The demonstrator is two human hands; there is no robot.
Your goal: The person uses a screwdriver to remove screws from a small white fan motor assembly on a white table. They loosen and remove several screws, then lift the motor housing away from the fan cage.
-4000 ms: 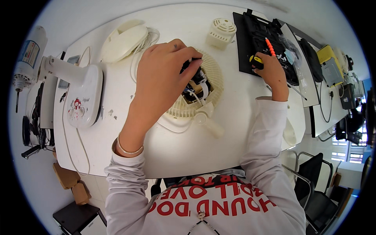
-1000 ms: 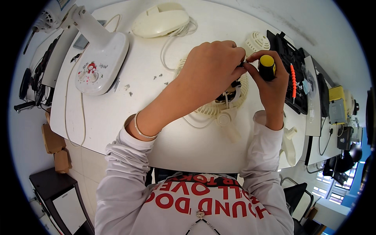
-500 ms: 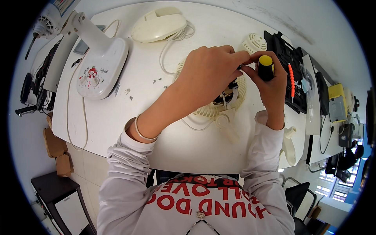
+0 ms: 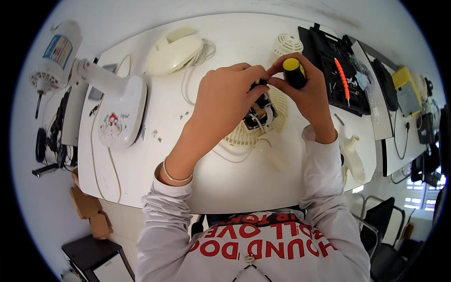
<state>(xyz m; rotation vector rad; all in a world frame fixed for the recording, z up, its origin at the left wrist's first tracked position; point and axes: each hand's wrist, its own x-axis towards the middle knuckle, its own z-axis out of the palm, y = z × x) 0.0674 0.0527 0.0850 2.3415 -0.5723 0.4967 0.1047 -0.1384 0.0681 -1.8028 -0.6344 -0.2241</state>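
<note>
My left hand is closed over a small dark part above the opened cream plastic fan housing, where dark inner parts and white wires show. My right hand meets it there, its fingers wrapped round a yellow-and-black screwdriver handle, with thumb and forefinger at the dark part; whether the tool's tip touches anything is hidden. Beneath the housing a faded cream tube-like piece lies on the white table.
White fan stand and motor stand left. Behind lie a cream cover with cord and a vented cap. At right are a black tool case, orange flexible shaft, cream bracket and a chair.
From the tool case my right hand has brought the screwdriver over to my left hand above the housing. In the last second both hands shifted only slightly, mostly with the view.
</note>
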